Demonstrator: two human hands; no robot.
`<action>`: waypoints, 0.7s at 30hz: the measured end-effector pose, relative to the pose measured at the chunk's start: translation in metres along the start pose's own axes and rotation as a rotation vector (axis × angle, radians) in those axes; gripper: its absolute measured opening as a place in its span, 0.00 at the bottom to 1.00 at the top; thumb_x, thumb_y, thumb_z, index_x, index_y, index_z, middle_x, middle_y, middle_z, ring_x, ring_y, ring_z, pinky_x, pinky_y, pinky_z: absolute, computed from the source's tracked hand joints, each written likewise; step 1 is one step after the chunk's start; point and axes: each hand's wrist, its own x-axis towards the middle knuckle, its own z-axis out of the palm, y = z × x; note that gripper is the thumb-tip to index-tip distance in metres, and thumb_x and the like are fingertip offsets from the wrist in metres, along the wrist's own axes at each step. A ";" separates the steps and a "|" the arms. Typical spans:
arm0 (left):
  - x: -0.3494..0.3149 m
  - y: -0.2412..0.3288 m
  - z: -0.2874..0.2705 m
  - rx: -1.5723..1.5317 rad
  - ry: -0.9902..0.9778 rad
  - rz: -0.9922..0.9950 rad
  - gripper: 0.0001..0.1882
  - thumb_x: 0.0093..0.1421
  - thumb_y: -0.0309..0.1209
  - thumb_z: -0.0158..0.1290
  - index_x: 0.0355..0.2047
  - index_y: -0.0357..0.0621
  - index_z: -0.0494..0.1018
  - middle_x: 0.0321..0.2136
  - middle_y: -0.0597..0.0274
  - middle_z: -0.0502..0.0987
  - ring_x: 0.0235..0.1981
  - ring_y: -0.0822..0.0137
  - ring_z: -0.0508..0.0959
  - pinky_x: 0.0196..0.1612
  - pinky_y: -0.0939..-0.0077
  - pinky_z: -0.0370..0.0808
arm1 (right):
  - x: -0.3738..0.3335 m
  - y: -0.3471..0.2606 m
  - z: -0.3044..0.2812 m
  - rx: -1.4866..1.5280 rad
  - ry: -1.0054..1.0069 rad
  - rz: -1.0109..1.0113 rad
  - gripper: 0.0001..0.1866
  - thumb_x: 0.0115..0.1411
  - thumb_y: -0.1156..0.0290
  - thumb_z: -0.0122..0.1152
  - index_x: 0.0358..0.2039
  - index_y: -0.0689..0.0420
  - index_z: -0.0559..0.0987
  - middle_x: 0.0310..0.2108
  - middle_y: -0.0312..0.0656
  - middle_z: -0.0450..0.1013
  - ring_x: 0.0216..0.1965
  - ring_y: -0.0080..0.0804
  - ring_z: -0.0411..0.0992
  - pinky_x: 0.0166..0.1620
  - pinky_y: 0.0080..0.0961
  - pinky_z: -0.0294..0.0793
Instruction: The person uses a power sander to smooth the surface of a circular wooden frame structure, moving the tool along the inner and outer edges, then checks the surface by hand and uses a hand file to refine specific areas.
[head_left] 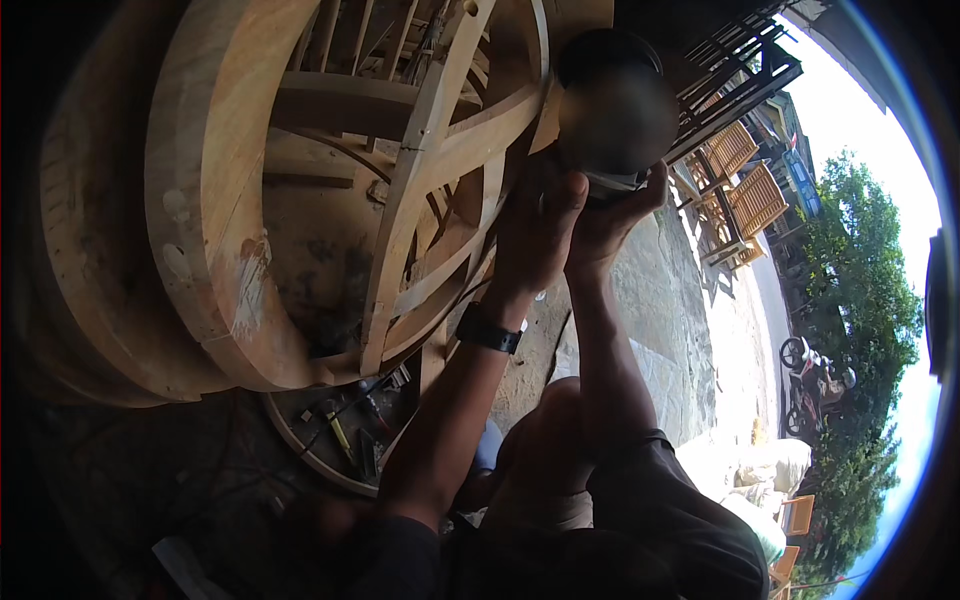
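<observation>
Concrete floor [650,310]: grey near the person, sunlit toward its right edge. Green tree [860,270] beyond that edge.

Wooden frame [415,170]: pale and unpainted, curved rails and slats, occupying the left of the view. Its thick curved member [190,190] carries a whitish smear low on the inner face. Slatted wooden chairs [755,205] near the floor's sunlit right edge; motorcycle [805,385] farther out, white sacks [770,470] nearer the person.

Dark round tool [615,125]: raised in both hands, just beside the frame's right edge. Surface blurred, exact kind not readable; contact with the wood cannot be told.

Left hand [540,225]: closed on the tool's underside, thumb upright, other fingers mostly hidden. Right hand [605,225]: cupped round the lower right of the same tool, fingers curled up its side.

Yellow-handled hand tool [340,437]: below the frame's lower edge, among dark clutter. Black wristwatch [488,330]: on the left wrist.
</observation>
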 end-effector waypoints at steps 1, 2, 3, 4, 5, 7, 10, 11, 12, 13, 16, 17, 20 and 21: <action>0.000 0.000 0.001 0.000 0.008 0.016 0.31 0.67 0.56 0.49 0.52 0.39 0.68 0.47 0.50 0.74 0.51 0.56 0.73 0.55 0.63 0.69 | 0.001 0.000 -0.001 -0.001 -0.002 0.007 0.56 0.52 0.52 0.76 0.67 0.56 0.46 0.60 0.55 0.56 0.63 0.42 0.59 0.62 0.41 0.60; -0.001 0.000 0.003 0.000 0.015 0.031 0.30 0.68 0.56 0.49 0.51 0.38 0.69 0.45 0.50 0.74 0.49 0.57 0.74 0.54 0.63 0.69 | 0.001 0.000 -0.002 -0.002 -0.004 0.014 0.57 0.51 0.53 0.77 0.67 0.58 0.45 0.59 0.57 0.56 0.61 0.45 0.59 0.63 0.43 0.58; -0.001 0.000 0.003 0.003 0.021 0.028 0.30 0.68 0.56 0.49 0.51 0.38 0.69 0.45 0.50 0.74 0.49 0.57 0.74 0.54 0.63 0.69 | 0.001 0.000 -0.002 0.002 -0.009 0.017 0.57 0.51 0.53 0.77 0.67 0.58 0.45 0.59 0.57 0.56 0.61 0.45 0.59 0.63 0.43 0.58; -0.001 0.000 0.004 -0.018 0.029 0.038 0.29 0.68 0.55 0.48 0.50 0.38 0.69 0.45 0.51 0.74 0.48 0.57 0.74 0.53 0.63 0.69 | 0.001 0.000 -0.003 -0.025 -0.018 0.016 0.57 0.51 0.53 0.77 0.67 0.58 0.45 0.59 0.57 0.56 0.61 0.45 0.59 0.63 0.43 0.58; -0.002 0.000 0.004 -0.038 0.037 0.048 0.29 0.68 0.55 0.48 0.50 0.38 0.69 0.44 0.51 0.74 0.48 0.58 0.74 0.53 0.64 0.69 | 0.000 -0.001 -0.003 -0.051 -0.026 0.016 0.57 0.51 0.53 0.77 0.67 0.58 0.45 0.59 0.57 0.55 0.61 0.46 0.59 0.63 0.43 0.58; -0.001 0.002 0.004 -0.040 0.035 0.043 0.29 0.68 0.54 0.49 0.50 0.38 0.69 0.44 0.51 0.74 0.48 0.58 0.74 0.53 0.64 0.69 | 0.002 -0.002 -0.004 -0.088 -0.023 -0.005 0.57 0.51 0.53 0.77 0.67 0.56 0.45 0.59 0.54 0.56 0.61 0.43 0.60 0.62 0.41 0.61; 0.002 0.002 0.003 -0.059 0.023 0.042 0.28 0.68 0.53 0.50 0.50 0.38 0.69 0.44 0.51 0.74 0.48 0.58 0.74 0.53 0.64 0.69 | 0.001 -0.001 -0.001 -0.072 -0.008 -0.011 0.56 0.52 0.54 0.77 0.67 0.54 0.46 0.59 0.52 0.56 0.61 0.40 0.61 0.61 0.39 0.63; 0.002 0.002 0.002 -0.080 0.014 0.046 0.27 0.68 0.53 0.50 0.50 0.39 0.69 0.44 0.52 0.74 0.48 0.58 0.74 0.52 0.64 0.69 | 0.001 -0.001 0.000 -0.023 0.002 0.002 0.55 0.52 0.54 0.77 0.67 0.53 0.46 0.59 0.52 0.56 0.61 0.40 0.61 0.61 0.39 0.63; 0.002 0.002 0.002 -0.079 0.013 0.045 0.27 0.68 0.53 0.50 0.50 0.39 0.69 0.44 0.52 0.74 0.48 0.58 0.74 0.52 0.64 0.69 | -0.001 -0.002 0.001 -0.023 0.002 0.004 0.55 0.52 0.54 0.77 0.67 0.53 0.46 0.59 0.52 0.56 0.61 0.40 0.61 0.61 0.39 0.63; 0.001 0.002 0.002 -0.038 0.022 0.053 0.27 0.68 0.53 0.51 0.50 0.39 0.70 0.44 0.52 0.74 0.48 0.58 0.74 0.52 0.64 0.70 | -0.002 -0.002 0.002 0.060 0.019 0.040 0.56 0.52 0.53 0.77 0.67 0.56 0.45 0.59 0.54 0.56 0.61 0.42 0.60 0.62 0.41 0.61; -0.001 0.003 0.002 0.000 0.038 0.052 0.27 0.67 0.53 0.52 0.49 0.39 0.70 0.44 0.52 0.75 0.48 0.58 0.75 0.52 0.64 0.70 | -0.003 -0.002 0.001 0.090 0.030 0.045 0.57 0.51 0.52 0.76 0.67 0.58 0.44 0.59 0.56 0.56 0.62 0.45 0.59 0.63 0.42 0.59; -0.002 0.004 0.003 -0.006 0.045 0.043 0.27 0.67 0.53 0.52 0.49 0.40 0.70 0.44 0.52 0.75 0.48 0.58 0.75 0.52 0.64 0.70 | -0.003 -0.001 0.000 0.034 0.023 0.013 0.57 0.52 0.52 0.76 0.67 0.58 0.44 0.58 0.56 0.56 0.61 0.44 0.60 0.62 0.42 0.60; -0.002 0.002 0.000 0.029 0.044 0.015 0.26 0.67 0.53 0.53 0.48 0.40 0.70 0.44 0.52 0.75 0.48 0.58 0.75 0.53 0.64 0.70 | -0.001 -0.002 -0.002 -0.113 -0.016 -0.084 0.54 0.54 0.58 0.75 0.67 0.54 0.44 0.58 0.52 0.57 0.60 0.40 0.62 0.60 0.39 0.64; -0.003 0.002 -0.001 0.029 0.042 0.012 0.26 0.67 0.53 0.53 0.48 0.40 0.70 0.44 0.52 0.75 0.48 0.58 0.75 0.53 0.64 0.70 | -0.003 0.000 -0.001 -0.115 -0.016 -0.082 0.54 0.54 0.58 0.75 0.67 0.54 0.44 0.58 0.52 0.57 0.60 0.40 0.62 0.60 0.39 0.64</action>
